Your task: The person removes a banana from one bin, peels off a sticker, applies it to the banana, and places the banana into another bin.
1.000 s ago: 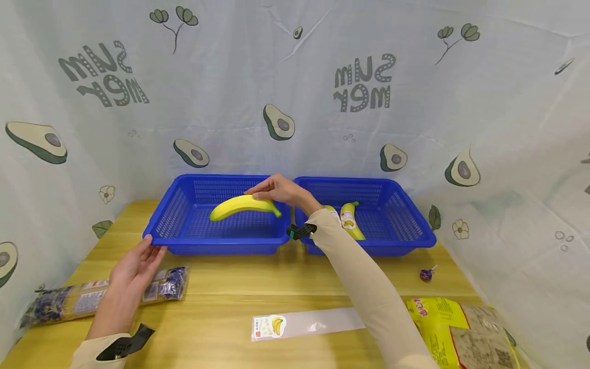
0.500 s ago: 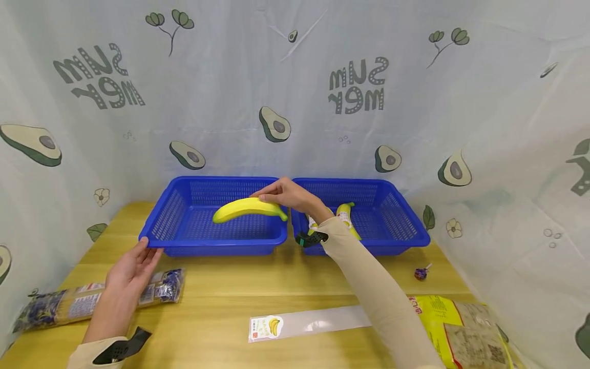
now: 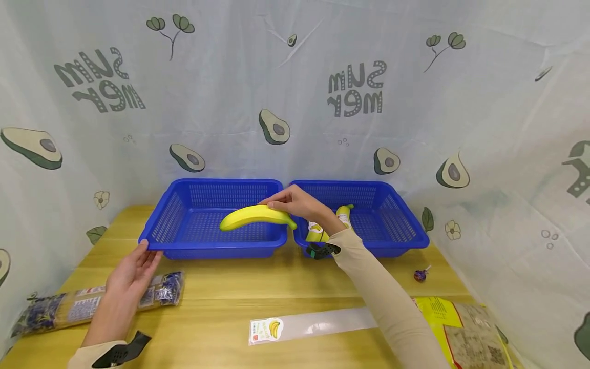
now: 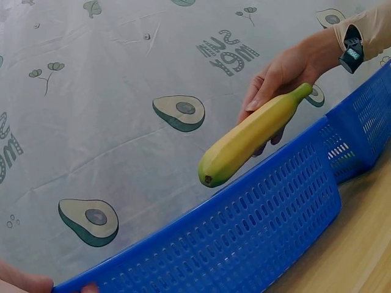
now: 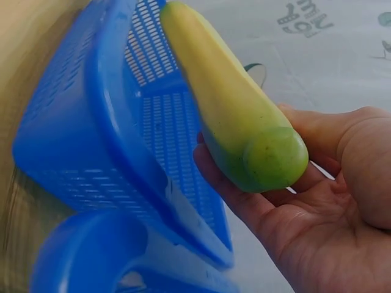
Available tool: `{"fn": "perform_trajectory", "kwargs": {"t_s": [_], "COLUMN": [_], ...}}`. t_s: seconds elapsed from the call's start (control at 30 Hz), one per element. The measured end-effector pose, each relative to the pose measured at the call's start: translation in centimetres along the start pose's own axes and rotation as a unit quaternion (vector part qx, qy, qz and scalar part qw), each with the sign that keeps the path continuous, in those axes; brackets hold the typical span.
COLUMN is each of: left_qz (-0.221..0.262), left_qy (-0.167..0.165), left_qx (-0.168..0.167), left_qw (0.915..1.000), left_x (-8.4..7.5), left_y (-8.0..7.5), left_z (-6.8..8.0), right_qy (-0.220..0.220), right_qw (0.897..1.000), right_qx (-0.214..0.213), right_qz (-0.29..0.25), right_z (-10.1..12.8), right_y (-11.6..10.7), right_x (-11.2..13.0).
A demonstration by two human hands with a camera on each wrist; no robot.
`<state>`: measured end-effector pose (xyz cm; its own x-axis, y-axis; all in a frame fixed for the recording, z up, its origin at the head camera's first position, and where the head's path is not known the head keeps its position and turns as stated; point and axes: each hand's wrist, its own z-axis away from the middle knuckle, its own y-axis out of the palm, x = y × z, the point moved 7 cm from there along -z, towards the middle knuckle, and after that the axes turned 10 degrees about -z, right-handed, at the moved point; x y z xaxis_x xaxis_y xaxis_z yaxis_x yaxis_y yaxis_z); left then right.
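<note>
My right hand (image 3: 295,202) grips a yellow banana (image 3: 255,216) by its green stem end and holds it in the air over the left blue basket (image 3: 170,225). In the left wrist view that banana (image 4: 250,135) hangs above the basket's rim (image 4: 256,213), with the right hand (image 4: 281,76) behind it. The right wrist view has the banana (image 5: 235,119) lying across my curled fingers (image 5: 256,210). My left hand (image 3: 131,271) lies flat with its fingertips on the basket's front left corner. Two labelled bananas (image 3: 343,218) lie in the right blue basket (image 3: 405,225).
A packet of noodles (image 3: 69,307) lies on the wooden table under my left hand. A clear banana wrapper (image 3: 313,325) lies at the front centre, a yellow bag (image 3: 461,333) at the front right, and a small lollipop (image 3: 420,275) near the right basket. Avocado-print cloth walls surround the table.
My right hand has carried the banana a little to the right and nearer, over the left basket. My left hand has stayed at the basket's corner.
</note>
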<state>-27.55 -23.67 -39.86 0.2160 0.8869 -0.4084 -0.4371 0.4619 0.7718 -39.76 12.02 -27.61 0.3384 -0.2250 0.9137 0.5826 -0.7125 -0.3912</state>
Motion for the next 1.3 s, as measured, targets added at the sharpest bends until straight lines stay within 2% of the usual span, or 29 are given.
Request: {"fn": "perform_trajectory", "kwargs": {"t_s": [0.33,0.47,0.53,0.6,0.8,0.87,0.93,1.1,1.17,1.3], "left_qz": [-0.003,0.007,0.006,-0.003,-0.088,-0.124,-0.159,-0.268,-0.305,-0.360], "left_qy": [0.004,-0.001,-0.005,-0.008,0.002,0.012,0.020,0.051,0.066,0.075], "left_qx": [0.002,0.013,0.029,0.040,0.074,0.091,0.123,0.209,0.227,0.234], "left_qw": [1.0000,0.9999,0.9995,0.9992,0.9934,0.9881,0.9794,0.9390,0.9226,0.9000], "left_x": [0.0,0.0,0.1,0.3,1.6,2.1,2.7,4.5,5.2,6.9], "left_y": [-0.1,-0.2,-0.1,0.1,0.5,0.7,1.0,2.1,2.5,2.9], "left_z": [-0.1,-0.1,0.0,0.0,0.3,0.5,0.8,1.5,1.7,2.0], "right_qy": [-0.004,-0.001,-0.001,-0.001,-0.009,-0.010,-0.013,-0.009,-0.010,-0.012], "right_qw": [0.999,0.999,0.999,0.999,0.999,0.999,0.999,0.999,0.999,0.999], "right_qx": [-0.010,-0.016,-0.020,-0.022,-0.018,-0.017,-0.017,-0.020,-0.020,-0.024], "right_qz": [0.034,0.033,0.031,0.035,0.037,0.034,0.034,0.031,0.031,0.024], "right_z": [2.2,3.0,3.3,3.6,4.6,4.9,5.2,5.9,6.2,6.8], "right_y": [-0.1,-0.2,-0.4,-0.5,-0.7,-0.5,-0.4,-0.3,-0.2,0.0], "right_x": [0.0,-0.3,-0.4,-0.3,0.0,0.0,0.0,-0.3,-0.4,-0.4]}}
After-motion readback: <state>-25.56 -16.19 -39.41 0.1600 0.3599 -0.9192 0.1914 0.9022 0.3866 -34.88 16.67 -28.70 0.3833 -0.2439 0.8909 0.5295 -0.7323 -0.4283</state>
